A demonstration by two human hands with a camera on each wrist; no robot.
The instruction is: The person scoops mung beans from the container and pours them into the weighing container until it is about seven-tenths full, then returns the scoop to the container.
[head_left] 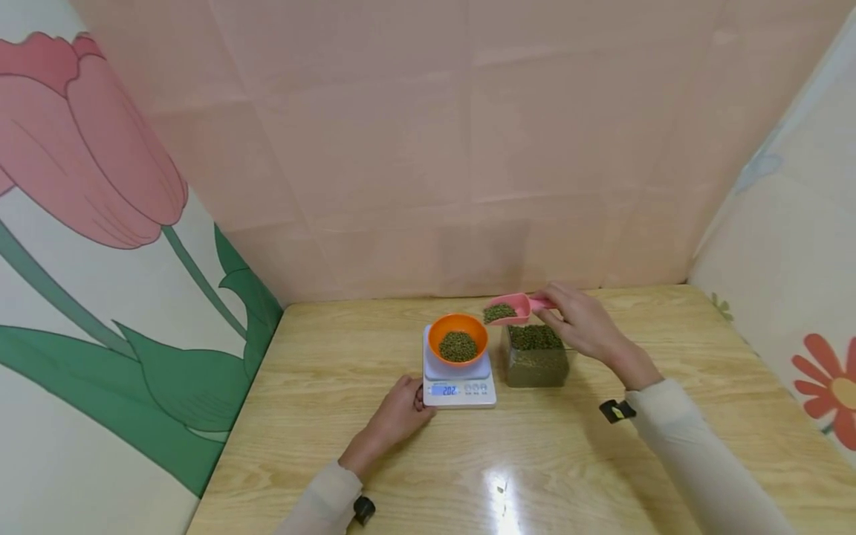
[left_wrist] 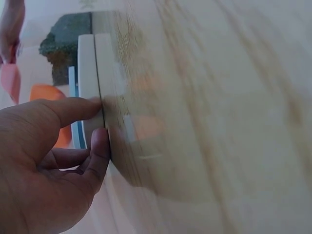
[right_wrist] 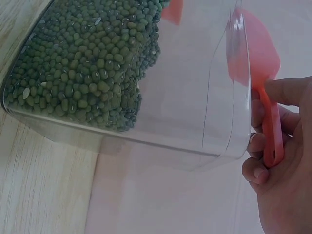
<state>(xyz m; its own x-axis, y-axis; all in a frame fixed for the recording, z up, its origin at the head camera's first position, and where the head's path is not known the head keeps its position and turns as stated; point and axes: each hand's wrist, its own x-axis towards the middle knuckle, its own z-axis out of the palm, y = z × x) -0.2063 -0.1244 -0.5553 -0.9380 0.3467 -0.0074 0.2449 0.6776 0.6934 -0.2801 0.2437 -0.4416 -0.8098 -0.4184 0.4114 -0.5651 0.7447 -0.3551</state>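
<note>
My right hand (head_left: 580, 319) grips the handle of a pink scoop (head_left: 521, 307) that carries mung beans (head_left: 498, 313). The scoop's tip hovers near the right rim of an orange bowl (head_left: 461, 324), above the transparent container (head_left: 536, 373). Mung beans (head_left: 458, 347) lie in the bowl, which rests on a white kitchen scale (head_left: 461, 400); its lit display seems to read 202. With thumb and curled fingers, my left hand (head_left: 401, 411) holds the scale's front left corner, also close up in the left wrist view. Green mung beans (right_wrist: 83, 63) fill part of the container.
Everything stands on a light wood-grain table (head_left: 321, 371). Behind it rises a pinkish covered wall (head_left: 374, 148), with flower-patterned panels (head_left: 87, 148) on both sides. The container stands just right of the scale, under my right forearm's reach.
</note>
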